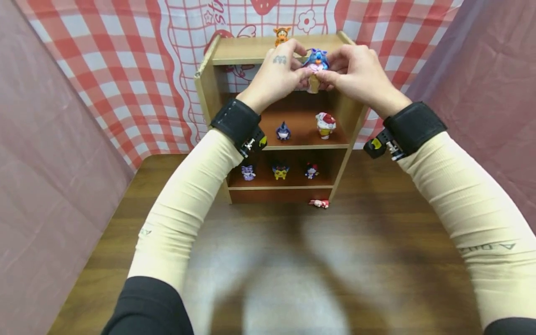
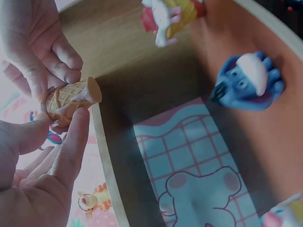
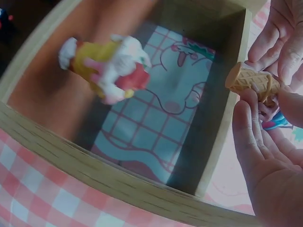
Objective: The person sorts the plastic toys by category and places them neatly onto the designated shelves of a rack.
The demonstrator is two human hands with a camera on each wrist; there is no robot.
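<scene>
Both hands hold a small ice-cream cone figurine (image 1: 314, 83) with a blue character on top, up by the front edge of the shelf's top board. My left hand (image 1: 278, 70) pinches it from the left, thumb towards me. From the other side my right hand (image 1: 360, 77) grips it with thumb and fingers. The figurine's waffle cone (image 2: 71, 101) juts out between the fingers in the left wrist view, its flat base uncovered. In the right wrist view the fingers hide most of the blue top. Just behind the hands, an orange tiger figurine (image 1: 282, 36) stands on the top board.
The wooden shelf unit (image 1: 276, 190) stands against a checked cloth. A blue figurine (image 1: 283, 131) and a white-and-red cone figurine (image 1: 325, 124) occupy the middle shelf. Below are purple (image 1: 248, 172), yellow (image 1: 280, 171) and red-blue (image 1: 311, 170) figurines. A white-and-red figurine (image 1: 319, 203) lies on the floor.
</scene>
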